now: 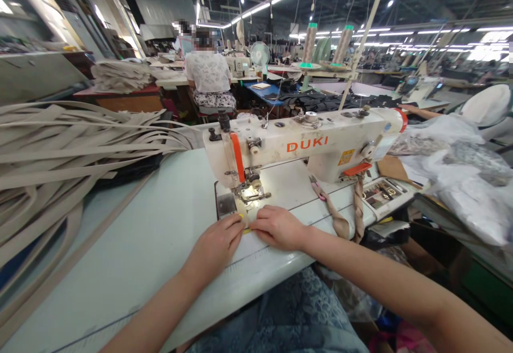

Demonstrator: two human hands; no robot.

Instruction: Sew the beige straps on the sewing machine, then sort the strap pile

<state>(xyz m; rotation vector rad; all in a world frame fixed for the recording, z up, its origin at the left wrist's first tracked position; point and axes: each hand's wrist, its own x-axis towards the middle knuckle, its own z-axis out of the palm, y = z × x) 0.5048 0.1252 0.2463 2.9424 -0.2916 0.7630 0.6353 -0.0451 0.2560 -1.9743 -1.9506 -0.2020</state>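
My left hand (218, 241) lies on the sewing table just in front of the machine's presser foot, its fingers bent and closed together. From the other side my right hand (280, 227) comes in, fingers curled, the two sets of fingertips nearly meeting. A small yellow-edged piece (246, 230) shows between them; most of it is hidden, and I cannot tell what it is. Directly beyond the fingertips, a lamp lights the presser foot (253, 197) of the white sewing machine (272, 139) marked DUKI.
Long beige straps (80, 144) are heaped at the left. Pink-handled thread snips (318, 187) lie right of the needle area, near a tray (385, 195) of small metal parts. Plastic bags (465, 177) are piled at the right. A person (208, 72) sits ahead, back turned.
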